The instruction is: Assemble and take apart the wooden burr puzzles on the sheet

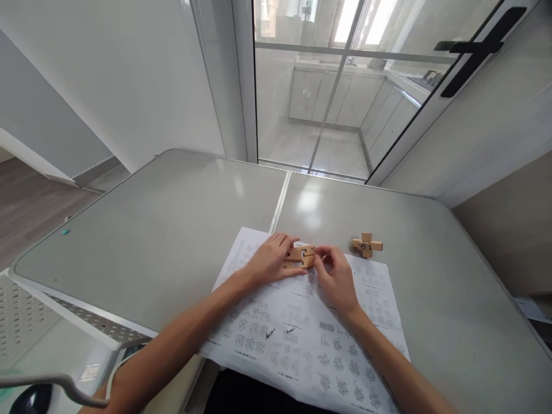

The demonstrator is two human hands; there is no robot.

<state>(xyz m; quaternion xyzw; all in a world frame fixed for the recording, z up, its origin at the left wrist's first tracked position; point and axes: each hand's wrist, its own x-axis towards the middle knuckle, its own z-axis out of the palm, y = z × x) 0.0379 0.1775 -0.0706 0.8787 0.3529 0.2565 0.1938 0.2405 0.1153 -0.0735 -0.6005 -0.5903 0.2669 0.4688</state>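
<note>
My left hand (269, 259) and my right hand (336, 276) both grip a pair of notched wooden puzzle bars (301, 256), held together just above a printed instruction sheet (302, 328). The left fingers curl over the bars' left end. The right thumb and fingers pinch the right end. An assembled wooden cross piece (367, 245) lies on the sheet's far right corner, a short way right of my hands.
The sheet lies on a grey folding table (172, 230) with a seam down its middle. A perforated metal shelf (52, 316) stands at the lower left. Behind the table are a white wall and a glass sliding door (336, 86).
</note>
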